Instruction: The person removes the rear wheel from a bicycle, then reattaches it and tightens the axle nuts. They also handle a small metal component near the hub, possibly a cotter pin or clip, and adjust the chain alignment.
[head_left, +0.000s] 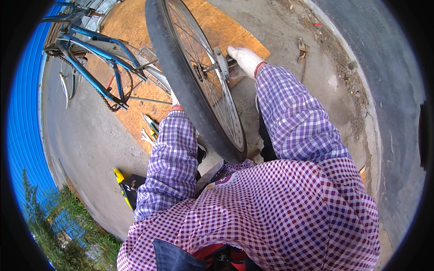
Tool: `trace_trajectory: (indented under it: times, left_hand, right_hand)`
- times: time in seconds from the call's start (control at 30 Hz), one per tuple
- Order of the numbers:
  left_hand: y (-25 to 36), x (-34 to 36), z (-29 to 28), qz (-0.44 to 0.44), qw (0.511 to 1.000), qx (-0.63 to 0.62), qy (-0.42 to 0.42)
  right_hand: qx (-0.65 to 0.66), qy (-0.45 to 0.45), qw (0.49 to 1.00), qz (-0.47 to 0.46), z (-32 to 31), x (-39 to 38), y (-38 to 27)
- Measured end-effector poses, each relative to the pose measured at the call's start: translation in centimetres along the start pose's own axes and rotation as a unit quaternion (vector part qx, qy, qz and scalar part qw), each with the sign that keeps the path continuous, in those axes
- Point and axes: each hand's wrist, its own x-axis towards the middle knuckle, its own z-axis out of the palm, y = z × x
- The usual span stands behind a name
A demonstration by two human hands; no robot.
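A bicycle wheel with a black tire and thin spokes stands upright and tilted in front of me, between my forearms. At its hub, on the right side, is a grey metal bracket. My right hand, in a white glove, is beside this bracket, its fingers closed round a dark part whose kind I cannot make out. Of my left hand, also gloved, only a sliver shows left of the tire; its fingers are hidden behind the wheel.
A blue bicycle frame with a hanging chain lies at the left. Pliers and a wrench rest by an orange-brown board. A black-and-yellow case sits near my left elbow. A kerb runs along the right.
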Motion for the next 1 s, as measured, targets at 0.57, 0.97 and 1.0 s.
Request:
trace_trajectory:
  times: [0.57,0.97,1.0]
  left_hand:
    - [-2.6,1.0,-1.8,-0.031,0.998,-0.060,0.006]
    - [-2.7,1.1,-3.0,0.022,0.999,-0.035,-0.016]
    - [-2.9,1.5,-3.1,0.026,0.999,-0.031,-0.022]
  right_hand:
    - [-0.022,0.014,0.998,0.054,0.5,-0.3,-0.9]
    - [-0.021,-0.095,0.995,0.029,0.4,-1.6,-1.4]
    - [-0.030,-0.089,0.995,0.029,0.4,-1.6,-1.4]
